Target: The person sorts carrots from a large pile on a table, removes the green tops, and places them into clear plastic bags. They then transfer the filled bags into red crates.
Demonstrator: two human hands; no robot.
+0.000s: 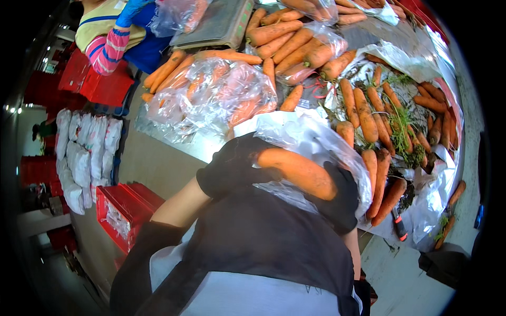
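Observation:
A large orange carrot (298, 170) lies between my two black-gloved hands, close to my dark apron. My left hand (241, 166) grips its left end, the thumb laid along its near side. At its right end my right hand (342, 193) cups the carrot from beside and below; most of those fingers are hidden. Under and behind the carrot is a clear plastic bag (316, 130), spread around my right hand. Left of it, bagged carrots (221, 91) rest on the metal table. Loose, soil-marked carrots (365, 114) with some green tops lie on white sheeting to the right.
A red-and-black handled tool (400, 229) lies at the table's near right edge. A grey scale platform (213, 23) stands at the back. At upper left, a co-worker's blue-gloved hand (132, 10) is near a bag. Red crates (126, 215) and white filled sacks (89, 150) are on the left.

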